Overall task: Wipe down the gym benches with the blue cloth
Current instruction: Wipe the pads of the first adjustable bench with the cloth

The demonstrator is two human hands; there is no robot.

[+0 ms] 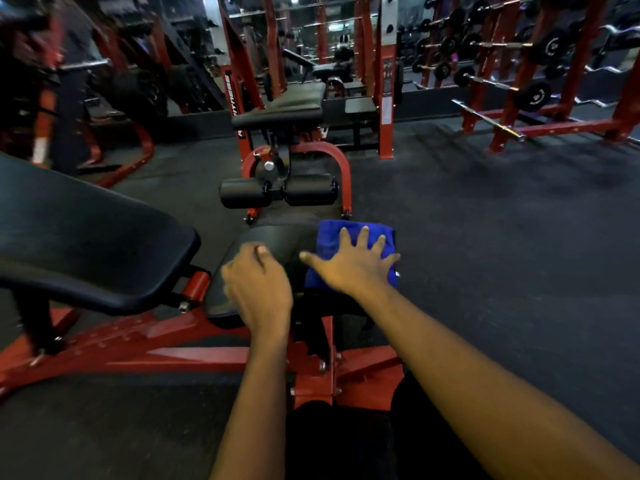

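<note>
- The right hand (pixel 349 268) lies flat with its fingers spread and straight, pressing on the blue cloth (pixel 334 237); nothing is clenched in it.
- The blue cloth sits folded on the right side of the black seat surface (pixel 277 237) of the near bench, its right edge reaching the edge of the pad.
- The left hand (pixel 259 289) is over the left part of the same seat surface, apart from the cloth. Its fingers are bent and blurred, so I cannot tell whether it grips the pad or only rests there.
- The black backrest pad (pixel 86 244) rises tilted on the left, joined to the red frame (pixel 194 355).
- Two black leg rollers (pixel 277 192) stand just beyond the seat.
- A second black bench (pixel 284 105) stands farther back.
- A red dumbbell rack (pixel 519 64) stands on the dark rubber floor (pixel 502 254) at the far right.
</note>
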